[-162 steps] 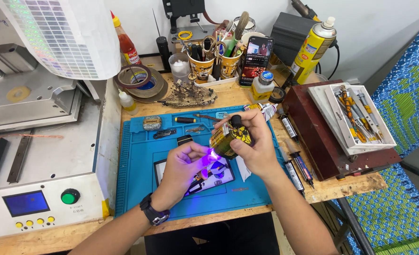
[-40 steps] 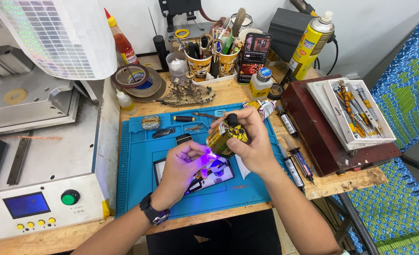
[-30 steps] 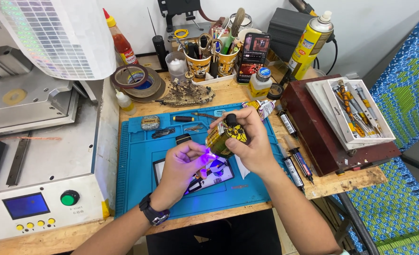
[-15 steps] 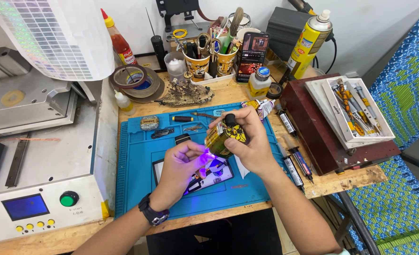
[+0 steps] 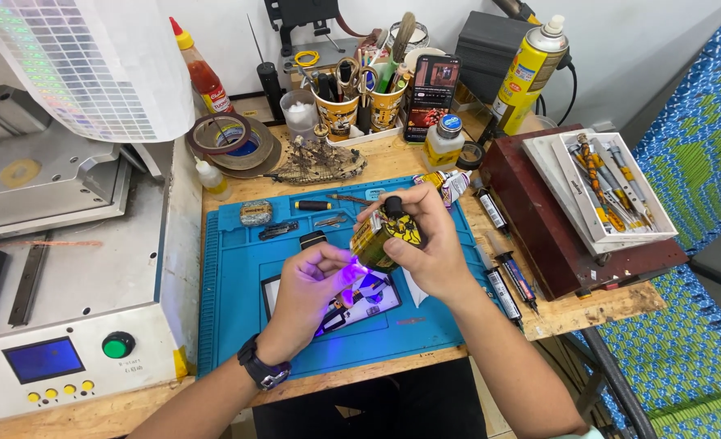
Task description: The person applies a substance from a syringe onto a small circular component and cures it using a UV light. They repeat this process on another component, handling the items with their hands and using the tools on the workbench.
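My right hand (image 5: pixel 430 249) grips a small yellow-and-black torch (image 5: pixel 381 236) that throws violet light downwards. My left hand (image 5: pixel 310 289) rests just left of it over an opened phone (image 5: pixel 360 297) lying on the blue work mat (image 5: pixel 230 276). The left fingers are curled together at the lit spot; whether they pinch anything is hidden by the glare. A black watch sits on my left wrist.
A grey machine (image 5: pixel 60 268) with a blue screen and green button fills the left. Behind the mat stand tape rolls (image 5: pixel 229 140), tool cups (image 5: pixel 340 110), a propped phone (image 5: pixel 431 96), a yellow spray can (image 5: pixel 525 71). A dark red box (image 5: pixel 555 219) with a tray of tools lies right.
Both hands have stayed over the opened phone with the violet light on. Only the view has shifted slightly.
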